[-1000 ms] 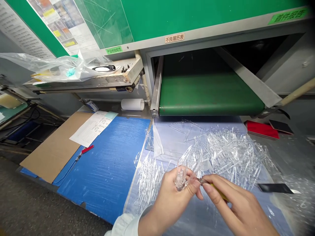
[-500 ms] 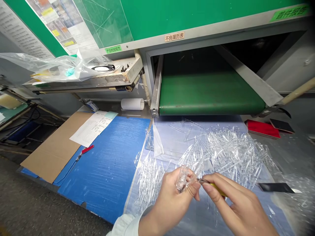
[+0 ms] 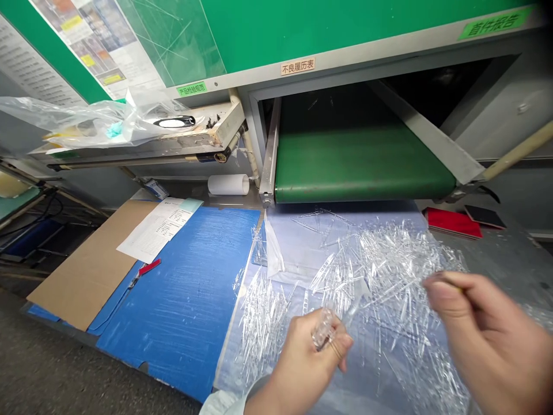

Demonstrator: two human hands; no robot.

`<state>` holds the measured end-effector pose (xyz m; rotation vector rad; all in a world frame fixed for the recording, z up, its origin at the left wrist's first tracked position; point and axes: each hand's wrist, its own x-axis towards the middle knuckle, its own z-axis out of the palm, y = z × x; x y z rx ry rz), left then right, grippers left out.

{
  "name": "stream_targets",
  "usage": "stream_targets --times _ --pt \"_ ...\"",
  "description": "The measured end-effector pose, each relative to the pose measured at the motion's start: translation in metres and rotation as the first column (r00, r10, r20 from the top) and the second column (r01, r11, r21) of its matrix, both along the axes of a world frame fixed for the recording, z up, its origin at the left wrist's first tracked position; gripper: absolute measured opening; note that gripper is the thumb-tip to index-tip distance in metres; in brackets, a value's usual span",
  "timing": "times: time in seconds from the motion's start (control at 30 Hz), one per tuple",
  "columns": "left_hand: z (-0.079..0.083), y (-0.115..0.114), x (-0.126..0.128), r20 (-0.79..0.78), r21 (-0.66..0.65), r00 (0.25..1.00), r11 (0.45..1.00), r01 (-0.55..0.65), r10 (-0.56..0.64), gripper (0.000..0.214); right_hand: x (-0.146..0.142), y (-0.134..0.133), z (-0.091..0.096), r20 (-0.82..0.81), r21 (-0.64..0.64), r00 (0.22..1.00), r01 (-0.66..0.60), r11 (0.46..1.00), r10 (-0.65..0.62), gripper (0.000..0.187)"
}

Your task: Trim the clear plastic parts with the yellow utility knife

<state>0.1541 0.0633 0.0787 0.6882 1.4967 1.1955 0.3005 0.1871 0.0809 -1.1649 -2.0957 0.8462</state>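
Work on the clear, shiny plastic piece [image 3: 323,329] looks paused, in my judgement, with the tool away from it and the piece kept in the grasp. The left hand [image 3: 305,354] is curled around this piece, thumb closed over it and fingers bent, low above the pale blue sheet [image 3: 356,372] that covers the table. The right hand [image 3: 486,331], blurred, is held well apart to the right, thumb and forefinger pinching a slim, yellow-handled tool [image 3: 457,285], mostly hidden by the fingers. Behind and between them spreads a glinting heap of thin, clear plastic strips [image 3: 400,256]; a denser sheaf of clear slivers [image 3: 261,317] lies just left of the left hand, near the edge of the scratched blue board [image 3: 185,300].

Any further tool work would call for bringing the tool back to the left fingertips, with the piece held steady and the tip kept clear of the thumb.

Half a second earlier, the tool's metal tip was right at the left thumb; now the right hand has swung away to the right, while the left keeps its grip. The view has shifted slightly too.
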Motion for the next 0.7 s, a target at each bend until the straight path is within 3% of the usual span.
stream_targets --times 0.13,0.23,0.3,0.37,0.43,0.57,0.7 --pt "-0.007 0.002 -0.001 0.068 0.027 0.997 0.999 0.019 -0.021 0.027 -0.019 0.003 -0.004 0.126 -0.067 0.971 -0.196 0.978 0.203 0.023" --pt "-0.016 0.003 -0.003 0.208 -0.014 0.978 1.000 -0.022 0.025 0.029 -0.027 0.025 -0.018 0.223 -0.032 0.975 -0.002 0.999 0.009 0.022" --pt "-0.024 0.002 -0.005 0.353 -0.090 0.924 0.988 -0.126 0.150 0.032 -0.028 0.047 -0.033 0.274 0.008 0.959 0.067 0.998 -0.067 0.015" --pt "-0.031 0.002 -0.007 0.468 -0.167 0.838 0.959 -0.230 0.282 0.031 -0.031 0.066 -0.050 0.329 -0.015 0.944 0.028 0.999 -0.021 0.009" --pt "-0.038 0.002 -0.009 0.544 -0.204 0.771 0.944 -0.261 0.331 0.034 -0.037 0.076 -0.067 0.387 -0.063 0.921 -0.020 0.998 0.042 0.012" --pt "-0.048 0.004 -0.011 0.644 -0.201 0.714 0.961 -0.188 0.274 0.046 -0.058 0.081 -0.092 0.475 -0.168 0.870 -0.053 0.984 0.128 0.024" --pt "-0.056 0.003 -0.010 0.664 -0.194 0.699 0.964 -0.181 0.265 0.052 -0.074 0.088 -0.096 0.472 -0.302 0.854 -0.075 0.950 0.218 0.026"
